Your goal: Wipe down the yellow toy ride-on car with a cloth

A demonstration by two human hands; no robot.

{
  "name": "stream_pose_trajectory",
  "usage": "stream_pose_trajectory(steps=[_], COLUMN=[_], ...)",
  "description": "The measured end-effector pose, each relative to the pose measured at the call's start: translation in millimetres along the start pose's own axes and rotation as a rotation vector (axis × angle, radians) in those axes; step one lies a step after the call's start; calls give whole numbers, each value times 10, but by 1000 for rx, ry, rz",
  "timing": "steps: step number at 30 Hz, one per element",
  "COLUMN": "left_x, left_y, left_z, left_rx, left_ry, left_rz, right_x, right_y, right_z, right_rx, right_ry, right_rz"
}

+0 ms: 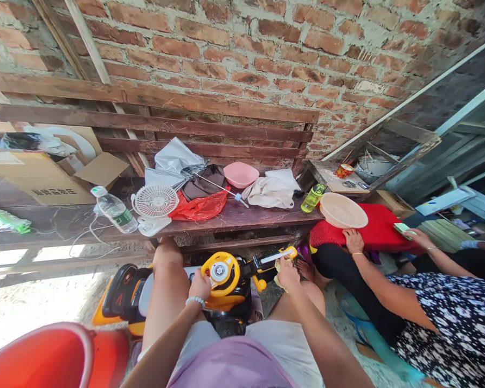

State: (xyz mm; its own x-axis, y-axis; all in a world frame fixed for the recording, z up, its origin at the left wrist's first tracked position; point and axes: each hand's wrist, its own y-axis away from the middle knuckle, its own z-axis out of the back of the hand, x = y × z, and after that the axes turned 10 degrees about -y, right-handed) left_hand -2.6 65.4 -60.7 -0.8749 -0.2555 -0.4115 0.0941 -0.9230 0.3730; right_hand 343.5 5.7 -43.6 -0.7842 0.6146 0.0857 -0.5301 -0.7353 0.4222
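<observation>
A yellow and black ride-on toy digger stands between my knees, with its yellow steering wheel facing up. My left hand is closed on the left side of the wheel rim. Over at the toy's digger arm, my right hand is closed around a pale yellow cloth beside the arm's far end. Part of the cloth is hidden under the fingers. A yellow knob-ended lever sticks out below the arm. The toy's black and yellow rear shows past my left leg.
On the dark wooden bench are a white fan, a water bottle, a pink bowl, a green bottle and a cardboard box. A red tub stands front left. Another person's hand touches a beige basin.
</observation>
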Motion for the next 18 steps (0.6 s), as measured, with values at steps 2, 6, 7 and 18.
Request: stream_pose_trajectory(steps=[2,6,7,18], left_x=[6,21,24,27], left_y=[-5,-11,-12,8], left_z=[-6,-18,-23,-52], left_rx=[9,0,-3,-4], left_ry=[2,6,7,19], left_rz=[-10,-22,-21,-20], right_x=[171,227,175,-436], right_y=[125,303,317,18], right_z=[-125,-300,-318,473], right_rx=[-6,9,26,-133], right_ry=[6,-118,-193,-503], right_rz=[80,269,310,402])
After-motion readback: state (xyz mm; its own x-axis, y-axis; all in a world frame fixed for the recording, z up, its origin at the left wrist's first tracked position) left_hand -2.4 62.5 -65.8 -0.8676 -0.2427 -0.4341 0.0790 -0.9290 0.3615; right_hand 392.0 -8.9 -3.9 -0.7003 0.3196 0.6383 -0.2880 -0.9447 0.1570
